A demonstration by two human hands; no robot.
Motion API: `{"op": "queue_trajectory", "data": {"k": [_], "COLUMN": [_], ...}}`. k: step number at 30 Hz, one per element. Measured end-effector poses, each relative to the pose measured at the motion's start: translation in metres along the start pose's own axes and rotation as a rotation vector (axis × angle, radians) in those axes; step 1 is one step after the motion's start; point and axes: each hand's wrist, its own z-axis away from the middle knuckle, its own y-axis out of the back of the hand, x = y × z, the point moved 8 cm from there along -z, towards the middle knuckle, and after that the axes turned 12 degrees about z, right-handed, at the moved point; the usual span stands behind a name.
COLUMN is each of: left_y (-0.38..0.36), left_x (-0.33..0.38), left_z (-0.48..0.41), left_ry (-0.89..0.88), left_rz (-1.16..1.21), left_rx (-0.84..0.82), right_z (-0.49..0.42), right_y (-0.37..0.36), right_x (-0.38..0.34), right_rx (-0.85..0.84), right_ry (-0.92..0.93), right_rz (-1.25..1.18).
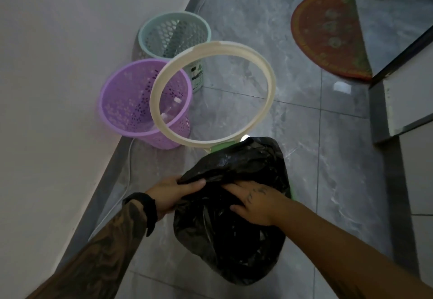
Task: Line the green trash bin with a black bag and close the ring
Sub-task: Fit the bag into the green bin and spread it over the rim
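Nearest the camera, the black bag [230, 216] lay draped over the green trash bin [292, 193], hiding all of it but a sliver of green rim at the right and a green hinge piece at the far side. The left hand [172, 194] pinched a fold of the bag's near-left edge between thumb and fingers. The right hand [253, 202] lay flat on the plastic, fingers spread and gripping nothing, pressing into the middle. Just beyond, the cream ring [212, 95] stood tipped up and open from the hinge at the bin's far edge, clear of the bag.

To the left, a grey skirting ran along the white wall [58, 88], with a white cable [127, 177] on the floor beside it. To the right lay open grey tiled floor [316, 158], bounded by a white cabinet edge [398, 116].

Farther off, a purple basket [131, 102] stood against the wall, partly behind the ring, a pale green basket [173, 34] just behind it. A red half-round mat [330, 31] lay well apart at far right.
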Motion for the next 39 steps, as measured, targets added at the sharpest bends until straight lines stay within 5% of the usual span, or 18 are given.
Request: {"op": "queue_trajectory", "data": {"k": [4, 8, 10, 15, 23, 30, 35, 39], "left_y": [0.010, 0.023, 0.019, 0.009, 0.017, 0.032, 0.038, 0.041], "left_x": [-0.009, 0.001, 0.011, 0.022, -0.012, 0.006, 0.022, 0.022], "left_z": [-0.020, -0.022, -0.018, -0.016, -0.045, -0.075, -0.090, -0.098], "left_ry": [0.052, -0.037, -0.107, -0.186, 0.052, -0.155, -0.255, -0.253], "left_rz": [0.167, 0.000, -0.066, -0.177, 0.297, 0.201, 0.245, 0.135], "left_rx": [-0.078, 0.094, 0.114, 0.127, -0.066, -0.012, 0.019, 0.089], "right_z": [0.013, 0.056, 0.070, 0.052, 0.054, 0.039, 0.033, 0.023], "right_y": [0.003, 0.073, 0.092, 0.063, 0.025, 0.022, 0.024, 0.007], "right_x": [0.006, 0.004, 0.019, 0.089, 0.129, 0.136, 0.154, 0.158], "right_rx": [-0.013, 0.727, 0.916, 0.527, 0.520, 0.387, 0.488, 0.475], "right_ry": [0.011, -0.017, -0.193, -0.681, -0.638, -0.394, -0.492, -0.678], "right_rz": [-0.037, -0.073, -0.061, -0.299, -1.023, -1.407, -1.567, -1.429]}}
